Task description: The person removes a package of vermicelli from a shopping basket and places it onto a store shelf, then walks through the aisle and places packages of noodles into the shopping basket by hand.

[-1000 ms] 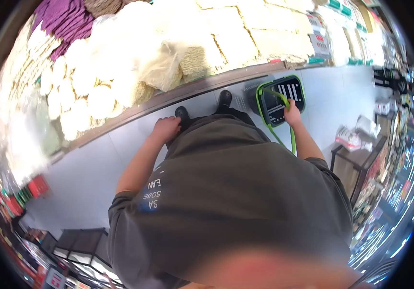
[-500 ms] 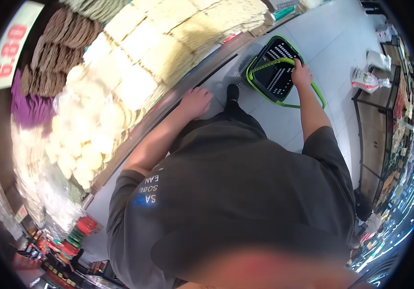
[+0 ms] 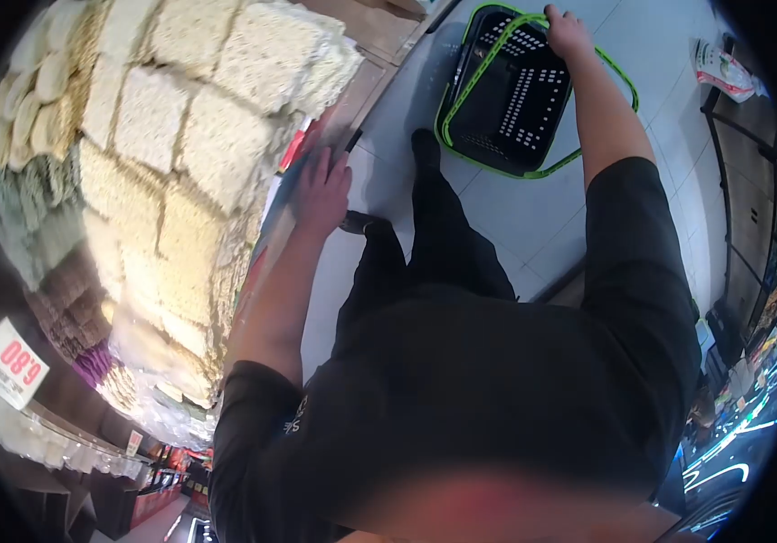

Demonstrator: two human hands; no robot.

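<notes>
My right hand [image 3: 569, 34] is closed around the green handle [image 3: 497, 47] of a black shopping basket [image 3: 474, 100] with perforated walls and a green rim. The basket hangs at my right front with nothing visible inside. My left hand [image 3: 323, 192] has its fingers stretched out and holds nothing. It is beside the edge of the display stand [image 3: 271, 237]; whether it touches the edge I cannot tell. Left of it, pale blocks that look like dried noodles [image 3: 218, 136] are stacked high.
Greenish bundles [image 3: 40, 204] and brown bundles [image 3: 67, 303] lie at the far left. A price sign [image 3: 10, 364] reading 6.80 stands below them. A dark shelf unit [image 3: 750, 190] with a white and red bag [image 3: 721, 71] is on the right. Pale tiles [image 3: 520, 213] cover the floor.
The view has turned, and the noodle stacks and price sign appear lower and farther left. My left hand has gone from loosely curled to stretched out. The right hand still holds the basket.
</notes>
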